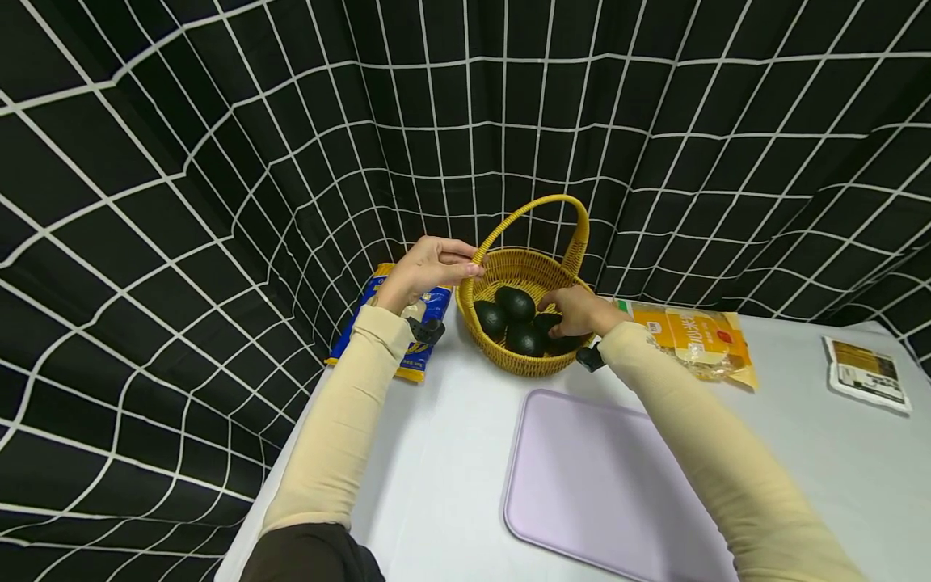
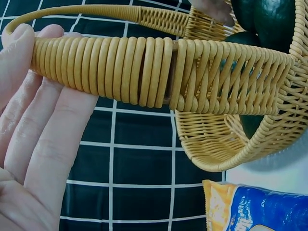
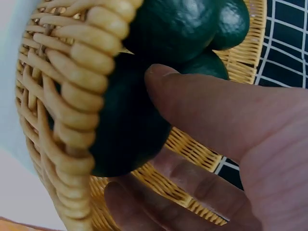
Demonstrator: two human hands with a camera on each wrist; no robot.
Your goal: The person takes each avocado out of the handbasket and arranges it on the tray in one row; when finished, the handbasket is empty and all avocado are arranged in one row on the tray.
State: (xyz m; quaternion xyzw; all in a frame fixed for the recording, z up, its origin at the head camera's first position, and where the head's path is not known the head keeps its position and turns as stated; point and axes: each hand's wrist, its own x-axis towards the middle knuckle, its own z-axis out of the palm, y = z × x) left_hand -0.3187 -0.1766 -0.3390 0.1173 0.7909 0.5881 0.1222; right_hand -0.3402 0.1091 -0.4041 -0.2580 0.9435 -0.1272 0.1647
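Note:
A yellow wicker basket [image 1: 520, 368] with a tall arched handle [image 2: 110, 72] stands at the back of the table and contains several dark green avocados [image 1: 516, 304]. My left hand [image 1: 429, 271] holds the handle's left side, thumb on one face and fingers on the other, as the left wrist view shows. Inside the basket, my right hand [image 1: 577, 311] grips the avocado [image 3: 127, 120] nearest the right rim. Its thumb lies on top of that avocado and the fingers curl under the far side. The other avocados touch one another beside it.
A blue and yellow bag [image 1: 434, 305] lies left of the basket, partly under my left arm. In front is a pale purple tray [image 1: 582, 477], overlapped by my right arm. An orange package [image 1: 701, 339] and a small white-edged packet [image 1: 865, 373] lie to the right. Black gridded cloth hangs behind.

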